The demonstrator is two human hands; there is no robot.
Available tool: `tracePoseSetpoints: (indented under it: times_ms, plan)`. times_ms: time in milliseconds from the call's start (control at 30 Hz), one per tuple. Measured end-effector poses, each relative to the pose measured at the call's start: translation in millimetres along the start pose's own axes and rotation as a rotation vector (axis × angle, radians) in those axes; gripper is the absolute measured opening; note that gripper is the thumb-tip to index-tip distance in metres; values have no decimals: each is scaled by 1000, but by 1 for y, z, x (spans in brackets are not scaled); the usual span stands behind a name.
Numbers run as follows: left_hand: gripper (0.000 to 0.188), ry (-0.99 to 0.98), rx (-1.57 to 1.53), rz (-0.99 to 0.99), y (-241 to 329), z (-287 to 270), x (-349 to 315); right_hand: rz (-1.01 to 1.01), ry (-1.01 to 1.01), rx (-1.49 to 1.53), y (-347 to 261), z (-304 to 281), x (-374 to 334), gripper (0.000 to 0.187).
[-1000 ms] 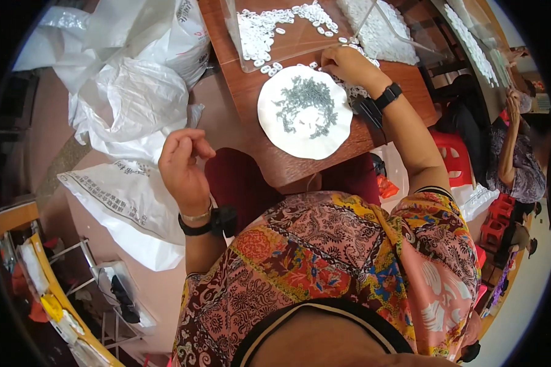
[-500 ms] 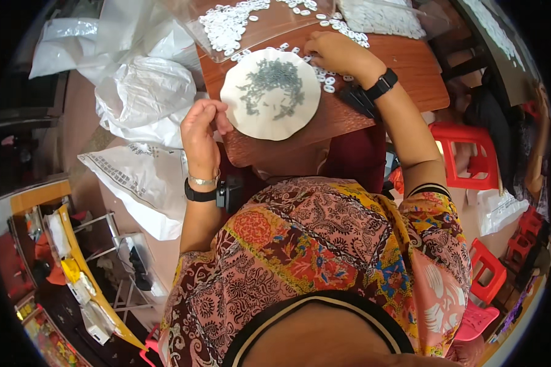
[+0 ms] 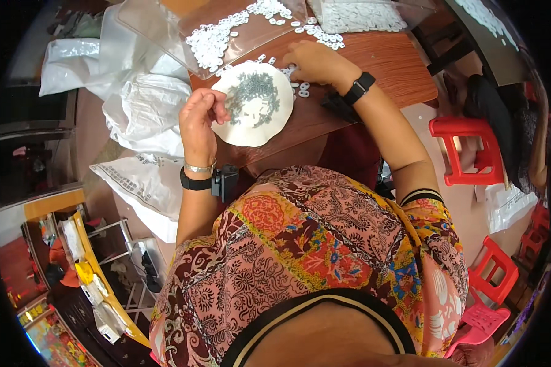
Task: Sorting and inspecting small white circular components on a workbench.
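A round cream plate [image 3: 268, 126] with a wavy rim lies on the wooden table, with many small dark grey pieces [image 3: 254, 85] spread over its far half. My left hand [image 3: 202, 113] is at the plate's left rim, fingers curled in; anything between the fingertips is too small to make out. Right of the plate, my right hand [image 3: 318, 63] reaches down with bent, closed fingers among small white oval pieces with holes [image 3: 303, 90]. Its fingertips are partly hidden, so what they grip cannot be seen.
A clear plastic tray [image 3: 251, 46] holding white ovals stands behind the plate. Beside it is a clear bag [image 3: 361, 16] full of them. White sacks [image 3: 144, 110] lie left of the table [image 3: 379, 61]; a red stool [image 3: 468, 150] stands right. Another person's arm shows far right.
The view has shifted, so the table sits further left. My left hand has come in over the plate's left rim, its fingers more curled. My right hand stays among the white ovals.
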State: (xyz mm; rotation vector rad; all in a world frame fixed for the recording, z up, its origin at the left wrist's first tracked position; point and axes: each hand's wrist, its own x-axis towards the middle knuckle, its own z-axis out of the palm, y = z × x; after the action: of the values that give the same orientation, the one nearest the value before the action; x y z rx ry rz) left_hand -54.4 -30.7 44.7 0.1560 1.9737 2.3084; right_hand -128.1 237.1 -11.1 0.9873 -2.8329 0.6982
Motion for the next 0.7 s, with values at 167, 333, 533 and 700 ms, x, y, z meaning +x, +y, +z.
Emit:
tracePoseSetpoints:
  times_ms: [167,333,533,700]
  plan:
    - [24,-51,1,-43,-5,-7,-14,106,23,-207,13,3,6,12]
    - [24,-80,-44,-28,-22,-7,-19,204,23,-175,25,-5,7,12]
    - [24,-126,-14,-18,-32,-9,-21,295,163,-78,31,-9,3,19]
    - [18,-77,208,124,-42,2,-6,372,-56,-131,24,-11,9,24]
